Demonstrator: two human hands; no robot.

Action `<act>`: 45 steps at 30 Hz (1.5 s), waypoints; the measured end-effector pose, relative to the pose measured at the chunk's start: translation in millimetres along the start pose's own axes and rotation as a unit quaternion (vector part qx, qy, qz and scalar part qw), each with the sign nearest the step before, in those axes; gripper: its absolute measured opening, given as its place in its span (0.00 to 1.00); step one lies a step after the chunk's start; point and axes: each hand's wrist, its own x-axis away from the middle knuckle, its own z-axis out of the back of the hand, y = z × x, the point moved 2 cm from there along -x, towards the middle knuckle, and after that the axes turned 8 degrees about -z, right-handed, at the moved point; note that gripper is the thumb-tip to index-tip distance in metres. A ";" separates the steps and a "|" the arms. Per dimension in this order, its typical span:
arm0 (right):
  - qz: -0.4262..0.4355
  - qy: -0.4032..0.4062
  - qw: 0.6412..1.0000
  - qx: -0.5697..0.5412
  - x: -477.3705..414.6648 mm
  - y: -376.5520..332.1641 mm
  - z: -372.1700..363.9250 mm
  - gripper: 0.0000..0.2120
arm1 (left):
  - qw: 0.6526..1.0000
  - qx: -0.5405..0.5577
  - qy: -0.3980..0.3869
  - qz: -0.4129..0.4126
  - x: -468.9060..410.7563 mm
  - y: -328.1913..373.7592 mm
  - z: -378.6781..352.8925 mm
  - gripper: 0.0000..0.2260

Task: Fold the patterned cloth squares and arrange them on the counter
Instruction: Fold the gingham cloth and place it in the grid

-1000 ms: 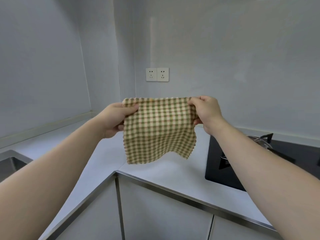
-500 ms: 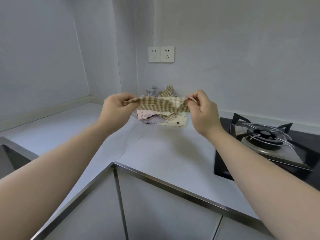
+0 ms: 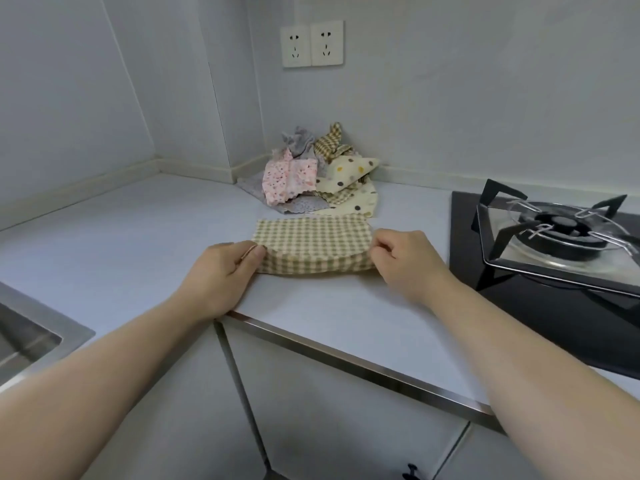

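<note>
A green-and-cream checked cloth lies folded in half on the white counter, its fold toward me. My left hand pinches its near left corner between thumb and fingers. My right hand pinches its near right corner. Behind it, in the corner of the counter, sits a loose pile of patterned cloths: pink floral, grey, dotted cream and another checked one.
A black gas hob with a burner and pan support stands at the right. A steel sink is at the left edge. Two wall sockets sit above the pile. The counter's metal-trimmed front edge runs below my hands.
The checked cloth hung spread in the air between both hands. It has been folded in half and brought down flat onto the counter in front of the pile.
</note>
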 end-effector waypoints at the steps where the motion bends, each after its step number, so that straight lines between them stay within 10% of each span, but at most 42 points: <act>1: -0.007 0.002 1.000 -0.004 -1.5 1.8 0.7 0.11 | 1.000 0.006 0.011 0.002 0.2 0.0 0.0 0.19; 10: -0.033 0.066 0.994 -0.083 -6.0 -0.2 4.6 0.13 | 0.970 0.201 0.096 0.093 -2.6 -1.6 3.3 0.13; 21: -0.063 0.032 0.997 -0.042 -15.0 7.8 -9.8 0.04 | 0.996 -0.021 0.040 0.074 -5.5 -10.0 -0.3 0.03; 45: -0.096 -0.011 0.992 0.084 -24.6 3.4 2.4 0.05 | 0.987 -0.098 -0.079 0.103 -50.4 9.1 4.0 0.06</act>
